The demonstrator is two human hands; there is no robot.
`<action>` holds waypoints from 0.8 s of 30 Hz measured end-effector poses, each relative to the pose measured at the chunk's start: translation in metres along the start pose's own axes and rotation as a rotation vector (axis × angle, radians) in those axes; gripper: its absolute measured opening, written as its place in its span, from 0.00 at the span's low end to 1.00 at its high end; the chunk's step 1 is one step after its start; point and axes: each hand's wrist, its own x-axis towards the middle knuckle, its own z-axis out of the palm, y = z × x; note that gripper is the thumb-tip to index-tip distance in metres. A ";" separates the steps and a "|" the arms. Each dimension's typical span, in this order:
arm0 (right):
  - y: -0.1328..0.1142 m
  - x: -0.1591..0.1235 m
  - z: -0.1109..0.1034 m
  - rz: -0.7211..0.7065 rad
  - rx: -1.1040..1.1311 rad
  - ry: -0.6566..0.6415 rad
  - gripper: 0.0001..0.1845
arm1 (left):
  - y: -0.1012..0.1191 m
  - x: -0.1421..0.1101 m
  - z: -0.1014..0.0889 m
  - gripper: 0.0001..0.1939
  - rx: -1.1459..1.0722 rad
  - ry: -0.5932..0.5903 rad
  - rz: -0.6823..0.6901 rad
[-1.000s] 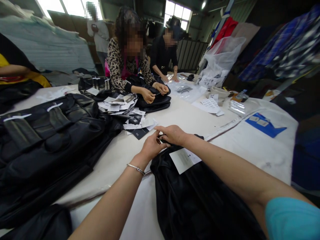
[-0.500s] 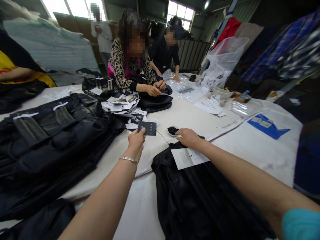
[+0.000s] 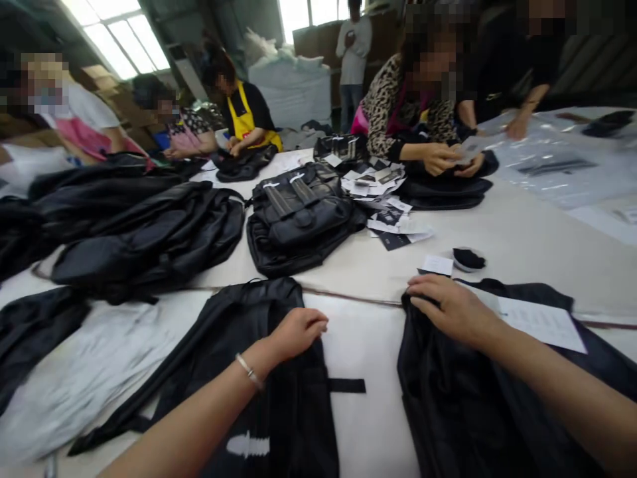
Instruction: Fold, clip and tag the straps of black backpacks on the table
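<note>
My left hand [image 3: 298, 332] hovers over or rests on a black backpack [image 3: 293, 392] lying on the table, its fingers curled together with nothing visible in them. A short black strap [image 3: 348, 386] sticks out from that backpack's right side. My right hand [image 3: 452, 311] lies on the top edge of a second black bag [image 3: 438, 398], with thumb and fingers apart. Beside its wrist a white printed card [image 3: 537, 318] rests on this bag. Just beyond the fingers are a small white tag [image 3: 438, 265] and a dish of black bits [image 3: 468, 259].
Past my hands lie another black backpack [image 3: 303, 219], a heap of tags [image 3: 373, 182] and piled black bags [image 3: 149, 232]. Crumpled white plastic [image 3: 84, 372] covers the left front. Across the table, a person in a leopard-print top [image 3: 383, 99] holds a card; other people work nearby.
The view has swung left. My left hand has let go of the black tag and moved over the left backpack. My right hand is still at the top of the right bag.
</note>
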 end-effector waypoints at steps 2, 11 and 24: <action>-0.030 -0.008 0.022 -0.027 0.063 -0.103 0.13 | -0.033 -0.073 -0.047 0.10 0.076 0.149 -0.059; -0.176 -0.054 0.145 0.065 0.309 -0.250 0.15 | -0.145 -0.270 -0.162 0.17 0.691 0.722 -0.042; -0.244 -0.145 0.244 0.404 0.117 0.004 0.29 | -0.209 -0.297 -0.089 0.19 0.770 0.298 0.169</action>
